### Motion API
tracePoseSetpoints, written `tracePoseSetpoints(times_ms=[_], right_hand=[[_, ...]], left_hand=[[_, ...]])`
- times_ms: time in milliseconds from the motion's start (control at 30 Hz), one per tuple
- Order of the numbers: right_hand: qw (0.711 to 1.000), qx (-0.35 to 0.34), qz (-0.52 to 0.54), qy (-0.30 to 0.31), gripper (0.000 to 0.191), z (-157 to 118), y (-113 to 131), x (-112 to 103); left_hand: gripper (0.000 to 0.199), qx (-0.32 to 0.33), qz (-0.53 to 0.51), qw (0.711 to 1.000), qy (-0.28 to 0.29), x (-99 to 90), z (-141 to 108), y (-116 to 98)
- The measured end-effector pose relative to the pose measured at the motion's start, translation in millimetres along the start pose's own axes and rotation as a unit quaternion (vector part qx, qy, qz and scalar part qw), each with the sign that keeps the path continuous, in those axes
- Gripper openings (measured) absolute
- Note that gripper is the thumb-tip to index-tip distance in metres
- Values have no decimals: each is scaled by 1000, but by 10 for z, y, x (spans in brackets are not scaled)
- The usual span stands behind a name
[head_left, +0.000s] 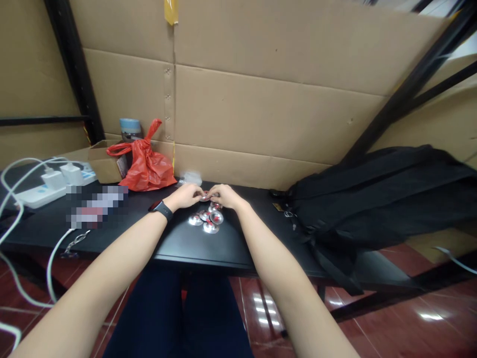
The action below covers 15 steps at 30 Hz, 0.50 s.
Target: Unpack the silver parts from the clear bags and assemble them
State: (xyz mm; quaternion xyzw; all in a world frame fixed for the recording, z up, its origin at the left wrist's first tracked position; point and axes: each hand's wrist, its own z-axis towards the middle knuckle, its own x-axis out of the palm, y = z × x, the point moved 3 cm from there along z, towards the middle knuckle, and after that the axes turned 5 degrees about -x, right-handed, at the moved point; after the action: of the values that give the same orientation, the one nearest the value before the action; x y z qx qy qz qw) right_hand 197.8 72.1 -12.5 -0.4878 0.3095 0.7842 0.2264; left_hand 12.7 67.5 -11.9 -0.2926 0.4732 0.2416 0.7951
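Several small silver finger cymbals point(216, 217), round and shiny with red at their centres, lie in a loose cluster on the black table. Just behind the cluster, my left hand point(186, 195), with a dark watch at its wrist, pinches the left side of one finger cymbal point(204, 197). From the right, my right hand point(224, 196) has its fingers closed on the same cymbal. My fingertips cover part of its rim. Another cymbal point(215, 206) lies directly below my right fingers, partly overlapped by others.
A knotted red plastic bag point(149, 166) stands at the back left, beside an open cardboard box point(105, 161) and a blue-lidded jar point(130, 128). White cables run from a power strip point(40, 195). A black backpack point(372, 199) covers the right side. Cardboard point(261, 109) walls the back.
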Motion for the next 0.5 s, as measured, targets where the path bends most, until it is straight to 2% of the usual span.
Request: tracePoseSetpoints(times_ms=[200,400,500], right_hand=[[992,-57,81,-78,15,36,102,-99],[989,-59,96,-93,13,43,178,-131],[985,-61,135,-89,10,21,194,-153]], left_hand=[[23,13,-9,1000,-11,13,15,44],[20,21,-11,1000,-20,-46,21,89],[18,-14,3,999,-52,-140,5,113]])
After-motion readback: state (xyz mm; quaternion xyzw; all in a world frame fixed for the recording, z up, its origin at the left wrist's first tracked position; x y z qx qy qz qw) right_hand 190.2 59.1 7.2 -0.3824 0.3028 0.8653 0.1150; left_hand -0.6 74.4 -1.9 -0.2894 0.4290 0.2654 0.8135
